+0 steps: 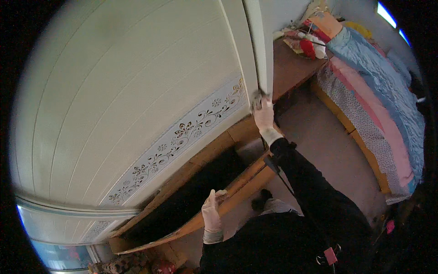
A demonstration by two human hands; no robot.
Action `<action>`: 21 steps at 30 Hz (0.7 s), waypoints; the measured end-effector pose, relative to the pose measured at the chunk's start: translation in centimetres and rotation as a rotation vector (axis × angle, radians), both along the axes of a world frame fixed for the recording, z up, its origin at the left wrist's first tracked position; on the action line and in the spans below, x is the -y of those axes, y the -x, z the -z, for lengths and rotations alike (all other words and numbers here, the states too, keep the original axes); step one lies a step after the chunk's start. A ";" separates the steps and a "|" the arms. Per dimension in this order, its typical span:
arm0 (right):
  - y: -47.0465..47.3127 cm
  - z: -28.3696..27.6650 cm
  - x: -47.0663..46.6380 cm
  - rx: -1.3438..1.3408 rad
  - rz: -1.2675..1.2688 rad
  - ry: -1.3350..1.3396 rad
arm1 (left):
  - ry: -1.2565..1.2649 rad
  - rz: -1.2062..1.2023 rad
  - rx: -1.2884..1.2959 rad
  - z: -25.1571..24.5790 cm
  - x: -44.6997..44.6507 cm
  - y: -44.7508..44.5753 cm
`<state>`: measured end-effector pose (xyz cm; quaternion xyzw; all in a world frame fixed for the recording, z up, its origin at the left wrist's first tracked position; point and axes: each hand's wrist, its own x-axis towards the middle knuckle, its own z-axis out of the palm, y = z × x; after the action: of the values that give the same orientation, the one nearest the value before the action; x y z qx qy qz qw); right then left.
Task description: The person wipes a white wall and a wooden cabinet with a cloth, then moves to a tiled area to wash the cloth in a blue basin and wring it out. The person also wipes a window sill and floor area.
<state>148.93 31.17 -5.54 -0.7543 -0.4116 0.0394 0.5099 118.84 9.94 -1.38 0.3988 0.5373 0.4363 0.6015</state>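
Note:
My right hand (264,116), in a pale glove, holds a grey cloth (256,99) against the edge of a large cream panel (137,89). A band with a floral pattern (184,130) crosses this panel. Lower down, my left hand (213,214), gloved too, is at the rim of a long wooden board (191,224). Its fingers are partly bent; whether they grip the board or only lie over it is unclear. Between board and panel runs a deep, dark gap (184,195).
At the right stands a bed with a blue quilt (379,78) and pink bedding (369,92). A brown tabletop (291,68) bears red and white items (309,48). A dark strap (282,179) hangs by my right arm. Bare floor (328,137) lies beyond it.

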 end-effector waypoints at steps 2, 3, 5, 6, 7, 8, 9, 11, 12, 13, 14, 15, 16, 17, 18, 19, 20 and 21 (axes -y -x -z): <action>-0.2 1.2 1.5 -0.083 -0.015 0.008 | -0.006 -0.018 -0.003 -0.3 0.1 0.7; -0.6 0.6 2.0 -0.147 -0.063 -0.137 | -0.015 -0.029 0.007 -0.4 0.1 1.2; -1.1 -2.6 2.8 -0.328 -0.061 -0.399 | -0.001 -0.067 0.064 -0.4 0.1 2.1; -1.8 -4.9 3.1 -0.067 0.024 -0.516 | 0.031 -0.092 0.111 -0.2 0.1 2.6; -2.6 -7.8 2.9 0.177 0.114 -0.603 | 0.044 -0.124 0.121 0.0 0.1 2.9; -3.1 -10.6 2.3 0.189 0.142 -0.663 | 0.011 -0.091 0.087 0.2 -0.1 3.1; -3.4 -13.4 1.4 0.238 0.158 -0.711 | -0.025 -0.071 0.143 0.4 0.0 3.2; -4.6 -18.6 -1.0 0.143 0.012 -0.727 | -0.111 -0.085 0.153 0.5 -0.1 3.0; -4.9 -20.3 -2.0 0.241 0.077 -0.732 | -0.135 -0.077 0.156 0.5 -0.1 2.7; -5.4 -21.8 -3.3 0.350 0.138 -0.748 | -0.119 -0.098 0.132 0.3 -0.1 2.4; -5.5 -22.4 -4.2 0.459 0.203 -0.763 | -0.118 -0.111 0.116 0.1 -0.2 1.8; -5.6 -22.3 -5.0 0.325 0.201 -0.763 | -0.136 -0.121 0.100 -0.2 -0.4 1.2; -5.5 -21.6 -5.5 0.190 0.202 -0.754 | -0.113 -0.125 0.110 -0.5 -0.5 0.4; -5.5 -20.3 -5.6 0.091 0.206 -0.752 | -0.110 -0.127 0.120 -0.8 -0.7 -0.5; -5.9 -18.7 -5.3 0.097 0.146 -0.804 | -0.134 -0.116 0.115 -1.1 -1.1 -1.5; -6.1 -16.7 -5.0 0.120 0.153 -0.751 | -0.099 -0.121 0.123 -1.3 -1.5 -2.6; -6.3 -14.3 -4.2 0.061 0.063 -0.738 | -0.091 -0.116 0.113 -1.6 -1.9 -3.7; -6.5 -11.8 -3.3 0.023 0.018 -0.664 | -0.115 -0.107 0.095 -1.7 -2.4 -5.1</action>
<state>155.43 34.42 6.23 -0.5508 -0.4011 -0.1096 0.7236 123.95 12.35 0.32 0.3824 0.5027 0.5164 0.5783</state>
